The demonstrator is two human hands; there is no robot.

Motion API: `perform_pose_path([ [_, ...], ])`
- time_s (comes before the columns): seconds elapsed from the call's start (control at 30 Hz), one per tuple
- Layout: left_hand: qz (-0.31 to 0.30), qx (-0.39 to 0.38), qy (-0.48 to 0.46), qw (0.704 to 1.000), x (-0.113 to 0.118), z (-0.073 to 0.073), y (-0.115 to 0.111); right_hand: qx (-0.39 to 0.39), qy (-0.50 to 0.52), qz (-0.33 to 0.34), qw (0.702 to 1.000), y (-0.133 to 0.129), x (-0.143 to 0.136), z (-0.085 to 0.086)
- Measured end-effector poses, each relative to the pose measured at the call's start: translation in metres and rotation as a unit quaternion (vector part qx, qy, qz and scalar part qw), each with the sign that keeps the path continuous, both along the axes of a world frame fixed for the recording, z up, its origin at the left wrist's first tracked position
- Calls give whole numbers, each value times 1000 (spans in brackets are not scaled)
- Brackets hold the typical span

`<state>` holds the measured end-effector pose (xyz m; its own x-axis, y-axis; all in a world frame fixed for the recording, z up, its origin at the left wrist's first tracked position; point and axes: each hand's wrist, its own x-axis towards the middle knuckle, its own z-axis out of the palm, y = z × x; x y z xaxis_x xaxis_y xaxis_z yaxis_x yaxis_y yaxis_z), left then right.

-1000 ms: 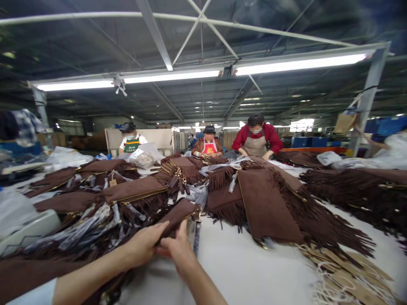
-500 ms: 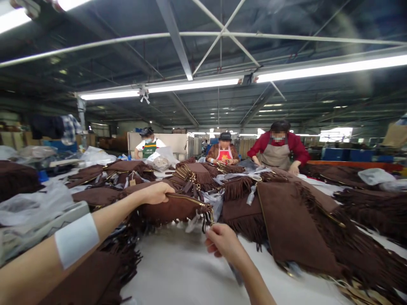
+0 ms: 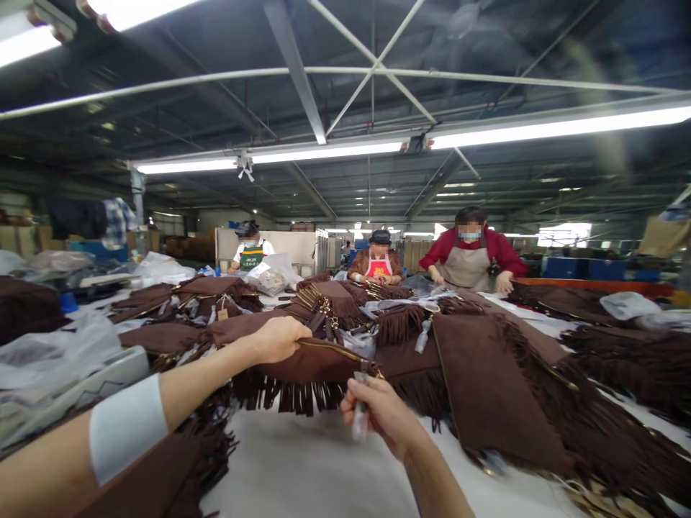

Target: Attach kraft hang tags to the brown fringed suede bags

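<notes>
My left hand (image 3: 281,339) is closed on the zipped top edge of a brown fringed suede bag (image 3: 324,363), which hangs just above the white table. A gold zipper runs along that edge towards the right, and the fringe dangles below. At the zipper's right end, my right hand (image 3: 383,410) is closed around a small piece in clear plastic (image 3: 360,411), blurred at its lower end. Beside that hand, a larger flat brown bag (image 3: 497,388) with a gold zipper lies on the pile.
More fringed bags are heaped across the white table (image 3: 291,460). Plastic bags (image 3: 59,352) and a pale grey tray-like object (image 3: 75,388) lie at the left. Three co-workers stand or sit across the table, one in a red top and beige apron (image 3: 467,265).
The bag's fringe now hangs spread out in view. My left hand has shifted slightly right, and my right hand now shows a plastic-wrapped piece between its fingers.
</notes>
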<state>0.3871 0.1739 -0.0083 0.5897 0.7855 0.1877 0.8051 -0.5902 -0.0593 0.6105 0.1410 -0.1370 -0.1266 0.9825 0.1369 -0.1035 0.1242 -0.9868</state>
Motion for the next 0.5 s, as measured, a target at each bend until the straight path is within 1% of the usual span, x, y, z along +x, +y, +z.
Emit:
perform_pose_path([
  [0.03,-4,-4,3,1000,-2,2,2,-22,56,29,998,-2,11,6],
  [0.07,-12,-12,4,1000,-4,4,5,-36,111,43,992,-4,24,12],
  [0.17,-52,-50,-1,997,-10,13,14,-56,247,52,966,-8,58,26],
  [0.23,-73,-65,-8,995,-12,18,19,-64,302,53,950,-11,74,31],
  [0.3,-87,-59,-18,994,-11,20,22,-73,355,53,930,-15,83,35],
  [0.37,-100,-38,-30,994,-6,22,25,-65,406,45,910,-21,87,39],
  [0.43,-113,-18,-41,993,3,25,28,-40,439,31,897,-28,91,45],
  [0.5,-127,3,-44,991,14,31,31,-5,452,1,892,-35,97,52],
])
